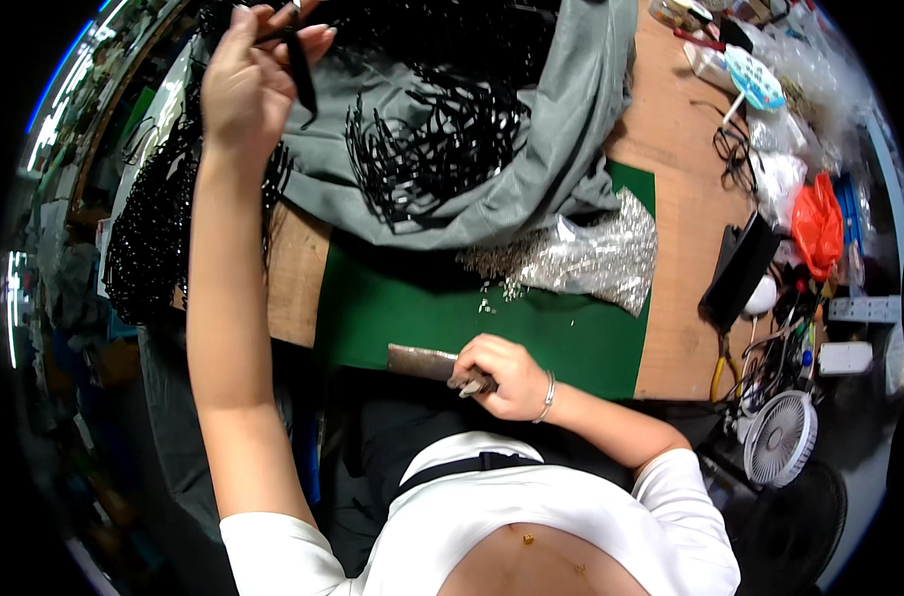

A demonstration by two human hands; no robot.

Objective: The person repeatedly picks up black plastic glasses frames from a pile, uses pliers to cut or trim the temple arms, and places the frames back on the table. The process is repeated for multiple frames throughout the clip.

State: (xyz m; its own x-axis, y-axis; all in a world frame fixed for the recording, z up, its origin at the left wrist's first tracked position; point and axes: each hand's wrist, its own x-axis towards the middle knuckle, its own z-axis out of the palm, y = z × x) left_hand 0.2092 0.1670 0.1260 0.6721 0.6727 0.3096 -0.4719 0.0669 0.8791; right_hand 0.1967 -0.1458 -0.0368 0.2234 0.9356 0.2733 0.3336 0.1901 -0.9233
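Observation:
Raised at the far left, my left hand (245,89) has its fingers closed on a glossy black strap (301,74) that hangs down from them. My right hand (512,375) is at the near edge of the green mat (402,303), closed around a metal tool whose kind I cannot make out. A flat, worn metal blade or plate (420,361) extends left from that hand. Many thin black straps (427,154) lie heaped on grey cloth (323,189) beyond the mat. A clear bag (611,248) of small silver metal pieces lies on the mat, some spilled out.
More black straps (159,238) hang at the left. The wooden table (680,298) carries a black phone-like slab (740,268), yellow-handled pliers (725,370), a red plastic bag (818,223) and a blue hand fan (753,79) on the right. A white electric fan (782,437) stands at the near right.

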